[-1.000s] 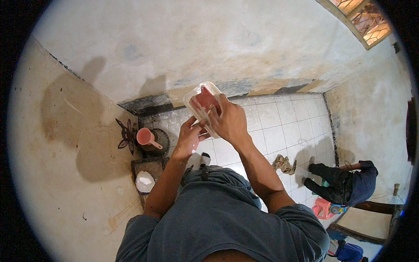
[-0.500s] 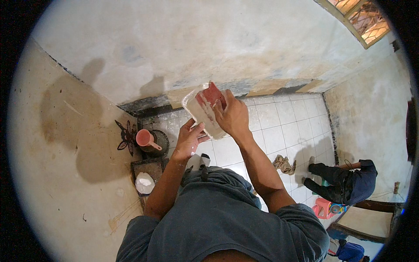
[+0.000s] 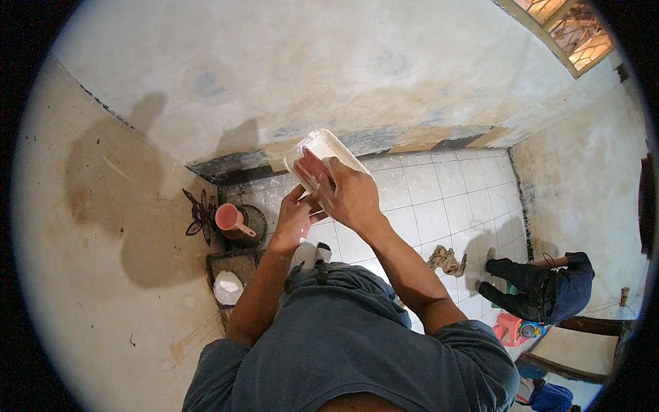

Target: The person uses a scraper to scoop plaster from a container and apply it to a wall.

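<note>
Holding the white tray [image 3: 334, 144] just beyond the left hand [image 3: 294, 220], with fingers clamped on its near end, seemingly to brace it, and pinching the red scraper [image 3: 310, 166] over it between the fingers of the right hand [image 3: 353, 198], likely for control.

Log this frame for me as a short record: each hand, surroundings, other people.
Left hand: holds white tray at its near side
Right hand: holds red flat tool over the tray
Left side: pink dipper
Floor: pale tiles, with crumpled brownish cloth to the right
Others: person in dark clothes, far right
</note>
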Action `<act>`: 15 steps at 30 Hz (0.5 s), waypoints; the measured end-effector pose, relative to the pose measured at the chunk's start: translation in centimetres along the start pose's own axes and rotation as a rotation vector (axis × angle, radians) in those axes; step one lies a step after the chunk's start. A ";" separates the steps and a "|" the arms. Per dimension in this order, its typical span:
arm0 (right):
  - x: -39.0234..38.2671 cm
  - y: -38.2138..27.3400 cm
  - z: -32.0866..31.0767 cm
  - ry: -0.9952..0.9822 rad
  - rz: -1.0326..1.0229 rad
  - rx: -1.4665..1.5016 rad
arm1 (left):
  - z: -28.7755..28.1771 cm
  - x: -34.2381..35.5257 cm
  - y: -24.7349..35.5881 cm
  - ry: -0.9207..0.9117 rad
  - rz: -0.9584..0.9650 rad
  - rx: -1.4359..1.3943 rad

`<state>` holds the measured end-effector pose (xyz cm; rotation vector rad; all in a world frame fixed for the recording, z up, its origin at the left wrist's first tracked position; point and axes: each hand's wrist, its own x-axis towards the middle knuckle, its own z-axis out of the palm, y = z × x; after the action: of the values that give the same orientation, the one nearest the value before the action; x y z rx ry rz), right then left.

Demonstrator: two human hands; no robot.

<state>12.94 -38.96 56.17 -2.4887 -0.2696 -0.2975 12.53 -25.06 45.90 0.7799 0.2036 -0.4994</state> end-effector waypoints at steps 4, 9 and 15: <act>0.6 0.8 0.0 -0.047 0.100 -0.040 | -0.6 -0.4 -0.6 0.011 0.004 0.051; 2.2 3.0 -1.5 0.117 0.163 -0.009 | -0.9 -0.6 -0.7 0.010 0.033 0.028; 2.4 4.0 -0.9 0.151 0.238 0.035 | -0.1 -0.9 -0.1 -0.057 0.044 0.052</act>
<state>16.12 -42.38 55.36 -2.4184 0.0832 -0.3750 11.73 -24.69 46.11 0.8179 0.1203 -0.4859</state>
